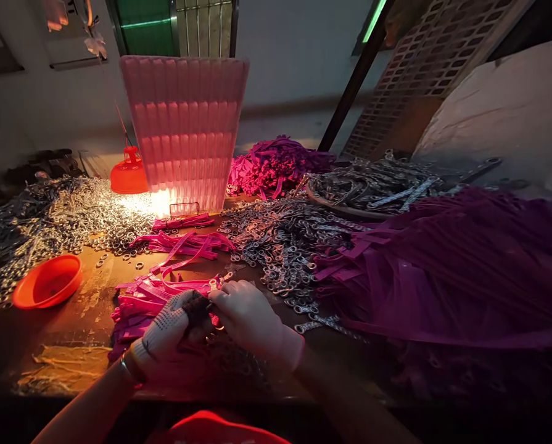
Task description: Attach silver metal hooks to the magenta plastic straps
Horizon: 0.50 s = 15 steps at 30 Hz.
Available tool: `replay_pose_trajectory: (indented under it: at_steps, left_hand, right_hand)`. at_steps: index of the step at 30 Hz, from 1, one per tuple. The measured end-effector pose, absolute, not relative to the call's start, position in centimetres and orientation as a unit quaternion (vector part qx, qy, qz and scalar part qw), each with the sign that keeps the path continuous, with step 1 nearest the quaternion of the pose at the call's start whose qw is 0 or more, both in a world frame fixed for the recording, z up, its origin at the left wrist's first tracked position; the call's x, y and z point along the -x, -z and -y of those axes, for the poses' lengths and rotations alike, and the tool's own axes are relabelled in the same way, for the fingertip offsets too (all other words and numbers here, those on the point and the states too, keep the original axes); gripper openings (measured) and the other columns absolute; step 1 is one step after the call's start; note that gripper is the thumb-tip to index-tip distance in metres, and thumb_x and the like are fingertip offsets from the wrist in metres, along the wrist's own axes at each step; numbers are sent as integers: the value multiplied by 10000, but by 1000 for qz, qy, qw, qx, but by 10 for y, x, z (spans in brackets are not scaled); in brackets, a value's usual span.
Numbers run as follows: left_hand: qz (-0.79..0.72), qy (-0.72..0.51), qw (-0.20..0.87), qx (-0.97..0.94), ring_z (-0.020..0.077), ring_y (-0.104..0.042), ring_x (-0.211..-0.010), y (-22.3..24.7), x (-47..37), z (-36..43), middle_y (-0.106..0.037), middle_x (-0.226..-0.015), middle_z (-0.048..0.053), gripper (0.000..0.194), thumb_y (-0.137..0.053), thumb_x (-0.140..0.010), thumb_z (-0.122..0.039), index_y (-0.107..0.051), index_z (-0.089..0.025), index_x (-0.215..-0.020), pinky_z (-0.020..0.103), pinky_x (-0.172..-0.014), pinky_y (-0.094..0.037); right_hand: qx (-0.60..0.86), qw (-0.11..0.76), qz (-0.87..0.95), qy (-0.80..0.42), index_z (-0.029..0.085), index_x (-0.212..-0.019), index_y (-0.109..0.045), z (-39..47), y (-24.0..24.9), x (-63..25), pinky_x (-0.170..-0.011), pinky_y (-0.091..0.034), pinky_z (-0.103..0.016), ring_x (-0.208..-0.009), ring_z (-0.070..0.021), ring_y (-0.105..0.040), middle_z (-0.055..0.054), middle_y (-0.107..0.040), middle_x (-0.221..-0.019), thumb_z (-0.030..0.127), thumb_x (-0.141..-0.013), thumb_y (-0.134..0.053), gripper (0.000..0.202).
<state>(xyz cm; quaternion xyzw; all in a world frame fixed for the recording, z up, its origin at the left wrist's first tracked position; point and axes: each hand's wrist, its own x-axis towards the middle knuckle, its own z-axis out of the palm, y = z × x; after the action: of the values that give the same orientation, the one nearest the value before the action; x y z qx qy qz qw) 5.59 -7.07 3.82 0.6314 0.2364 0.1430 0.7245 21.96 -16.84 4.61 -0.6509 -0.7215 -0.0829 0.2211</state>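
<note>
My left hand, in a white dotted glove with dark fingertips, is closed at the middle of the table's near side. Beside it my right hand, in a pale glove, has its fingers pinched together. Both hands meet around a small piece with a metal ring end and a bit of pink strap, mostly hidden by the fingers. Pink straps lie in a pile under and behind my left hand. Behind my right hand spreads a heap of ringed metal-coloured pieces.
An orange bowl sits at the left, near another metallic heap. A red lamp hangs by an upright ribbed panel. Purple straps cover the right side. Something red shows below the table edge.
</note>
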Motion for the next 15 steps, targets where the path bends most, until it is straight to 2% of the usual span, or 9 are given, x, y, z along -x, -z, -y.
replay_pose_trajectory:
  at_steps: [3,5,8,10,13,15]
  left_hand:
    - [-261,-146,700,-649,61,-401,-418,-39,-54,71,-524,-560,-21,164,-590,-845,-316,-557,-173,-772,168,-395,-261]
    - [-297,-155,728,-598,67,-434,-432,-41,-56,71,-514,-580,-35,132,-618,-793,-290,-535,-188,-791,157,-398,-284]
    - [-316,-181,785,-500,52,-389,-422,-45,-63,65,-453,-574,-63,165,-625,-752,-285,-488,-201,-788,141,-401,-276]
    - [-304,-183,778,-518,49,-345,-411,-49,-68,50,-438,-560,-63,150,-601,-797,-311,-503,-199,-784,142,-399,-255]
    - [-269,-160,652,-691,82,-410,-456,-55,-77,1,-512,-581,-17,136,-603,-841,-304,-615,-180,-784,177,-438,-319]
    - [-275,-191,517,-788,109,-485,-541,-58,-81,-44,-579,-651,24,41,-701,-744,-200,-674,-171,-735,192,-495,-366]
  right_hand:
    - [653,255,713,5,186,-691,-621,167,-46,-216,-599,-272,-285,-617,-133,-499,-16,-615,-668,240,-951,-495,293]
    - [662,288,691,22,188,-636,-598,164,-42,-207,-588,-270,-286,-592,-133,-500,-19,-606,-626,244,-941,-481,331]
    - [682,346,637,99,166,-794,-665,156,-34,-194,-604,-299,-295,-642,-175,-551,-71,-650,-690,311,-956,-451,306]
    - [684,392,613,59,158,-948,-681,150,-30,-191,-606,-331,-282,-657,-176,-586,-71,-684,-736,318,-977,-439,292]
    - [686,463,558,-62,209,-990,-687,144,-31,-203,-606,-380,-250,-649,-153,-613,-18,-702,-737,326,-975,-492,228]
    - [685,513,505,-108,227,-1013,-688,144,-32,-216,-626,-420,-240,-683,-153,-634,-6,-720,-779,336,-957,-531,200]
